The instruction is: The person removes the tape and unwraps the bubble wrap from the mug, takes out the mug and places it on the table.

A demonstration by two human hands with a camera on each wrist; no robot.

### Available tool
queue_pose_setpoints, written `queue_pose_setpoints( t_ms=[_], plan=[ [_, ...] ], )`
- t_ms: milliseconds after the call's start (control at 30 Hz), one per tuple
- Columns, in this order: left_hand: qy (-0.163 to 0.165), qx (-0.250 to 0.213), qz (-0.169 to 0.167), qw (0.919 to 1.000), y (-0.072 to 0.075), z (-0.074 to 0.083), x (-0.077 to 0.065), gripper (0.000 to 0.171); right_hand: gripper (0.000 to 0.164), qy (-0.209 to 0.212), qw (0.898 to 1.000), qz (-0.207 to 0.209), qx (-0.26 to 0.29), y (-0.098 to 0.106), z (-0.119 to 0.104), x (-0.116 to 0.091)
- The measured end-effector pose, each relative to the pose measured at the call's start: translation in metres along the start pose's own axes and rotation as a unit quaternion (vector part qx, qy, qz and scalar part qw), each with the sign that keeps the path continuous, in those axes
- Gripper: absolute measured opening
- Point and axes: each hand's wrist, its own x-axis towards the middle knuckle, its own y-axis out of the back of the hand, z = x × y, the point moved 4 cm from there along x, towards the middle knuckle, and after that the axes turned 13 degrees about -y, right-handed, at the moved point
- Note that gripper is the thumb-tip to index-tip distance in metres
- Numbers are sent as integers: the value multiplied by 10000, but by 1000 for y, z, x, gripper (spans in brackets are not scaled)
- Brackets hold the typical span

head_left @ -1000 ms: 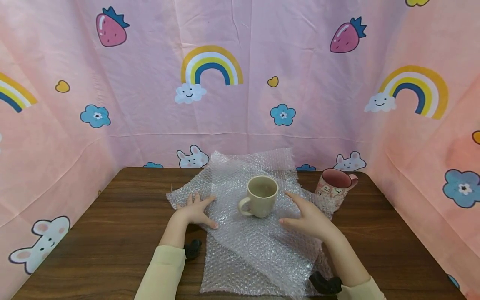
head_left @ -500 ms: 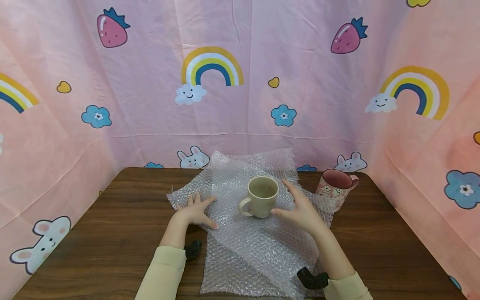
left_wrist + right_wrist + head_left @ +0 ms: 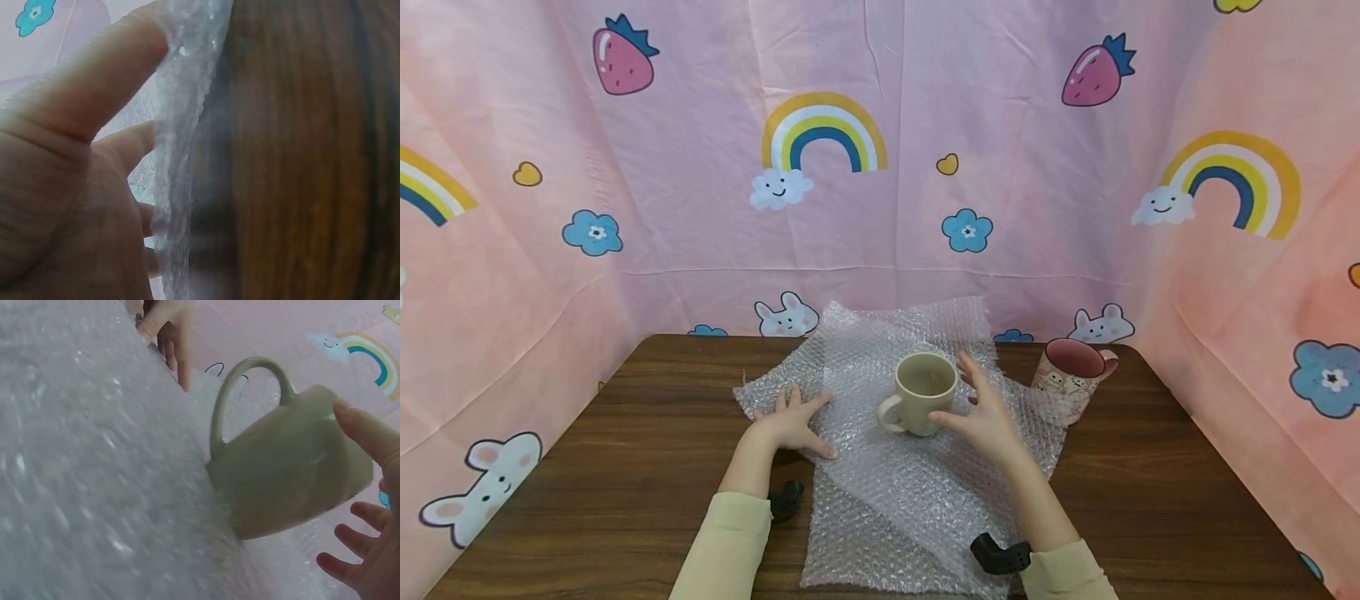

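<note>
A cream mug stands upright on overlapping sheets of bubble wrap, its handle facing left. My right hand is at the mug's right side, thumb in front and fingers spread behind. In the right wrist view, the thumb overlaps the mug's wall, while several fingers stand apart from it; whether the thumb touches cannot be told. My left hand rests with spread fingers on the wrap's left corner. The left wrist view shows its thumb and fingers against the wrap's edge.
A pink mug with printed figures stands at the back right, partly behind a wrap corner. The dark wooden table meets a patterned pink cloth at the back and sides.
My right hand has moved left, from beside the cream mug to right up against its side, thumb in front. The left hand and both mugs have stayed put.
</note>
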Motion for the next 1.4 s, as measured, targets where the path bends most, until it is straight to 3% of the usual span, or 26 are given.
queue_pose_setpoints(
  t_ms=[567,833,1000,1400],
  plan=[
    [12,-106,-16,9999,0,3,0,104,103,-268,9952,70,936,-23,12,7],
    [24,-101,-25,9999,0,3,-1,104,110,-466,9933,-155,1050,-30,22,10],
    [18,-107,-15,9999,0,3,-1,103,112,-455,9914,-313,1188,-31,16,7],
    [10,-63,1,10000,2,4,-2,102,107,-383,9925,173,1144,-33,25,11]
  ],
)
